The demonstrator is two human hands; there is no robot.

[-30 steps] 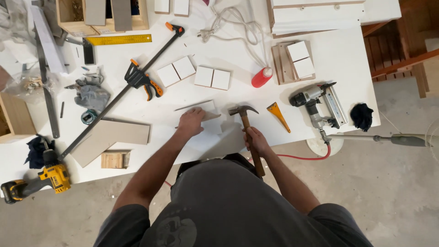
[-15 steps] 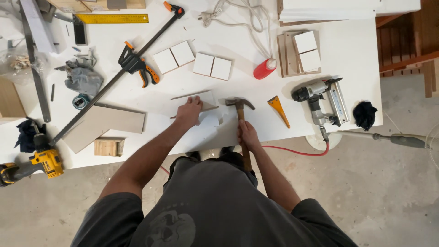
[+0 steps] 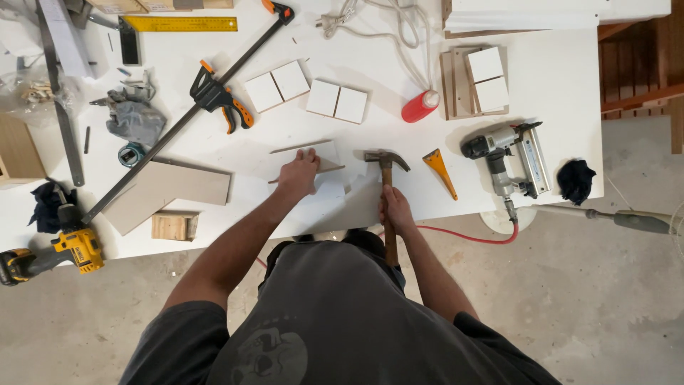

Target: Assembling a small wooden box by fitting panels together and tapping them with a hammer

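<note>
Your left hand lies flat, fingers together, pressing a thin white board on the white table. Just right of it, your right hand wraps its fingers around the hammer, whose head rests near the board's edge.

Clear plastic bag of small pieces at the table's far-left edge
</note>
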